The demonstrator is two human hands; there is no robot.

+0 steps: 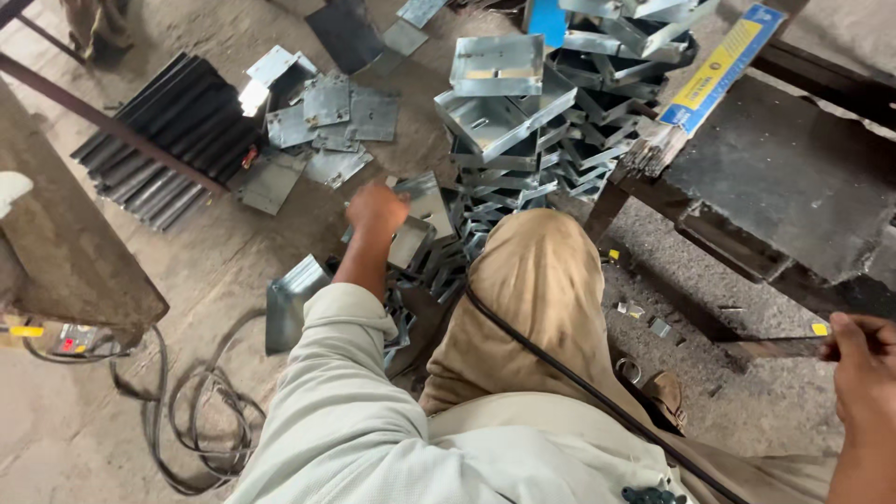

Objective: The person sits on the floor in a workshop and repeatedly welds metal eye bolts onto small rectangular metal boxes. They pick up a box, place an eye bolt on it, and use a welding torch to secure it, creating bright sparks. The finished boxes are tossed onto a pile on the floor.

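Note:
My left hand (376,210) reaches down to the floor, its fingers curled over the edge of a bent grey sheet-metal piece (413,238) lying on a heap of similar pieces (439,271). My right hand (863,373) is at the right edge of the view, closed on a thin dark rod (775,340) with a yellow mark near the fingers. My bent knee in tan trousers (541,280) sits between the two hands, with a black cable (560,369) running across it.
A tall pile of galvanised metal boxes (504,103) stands ahead, flat plates (327,112) and black angle bars (168,140) to the left. A blue-and-yellow pack of rods (719,65) leans on a dark steel table (784,177). Cables (187,411) coil on the floor.

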